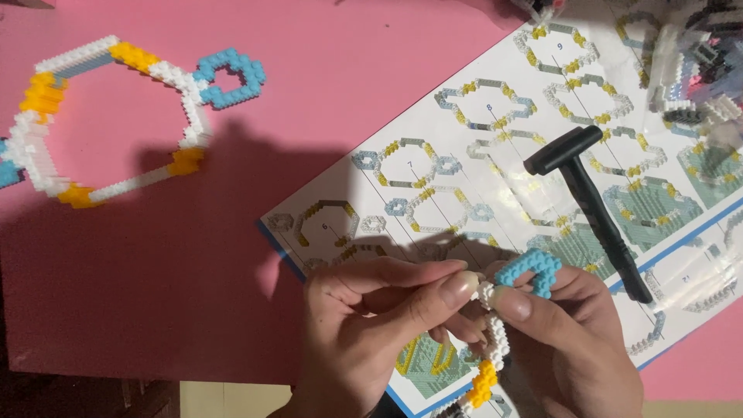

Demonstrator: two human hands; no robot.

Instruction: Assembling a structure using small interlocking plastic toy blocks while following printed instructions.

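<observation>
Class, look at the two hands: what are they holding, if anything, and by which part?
Both hold a small brick-built chain. The left hand and right hand pinch its white section just below the blue ring.

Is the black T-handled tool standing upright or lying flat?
Lying flat. The black T-handled tool rests slantwise on the instruction sheet, its whole length against the paper, neither hand touching it.
</observation>
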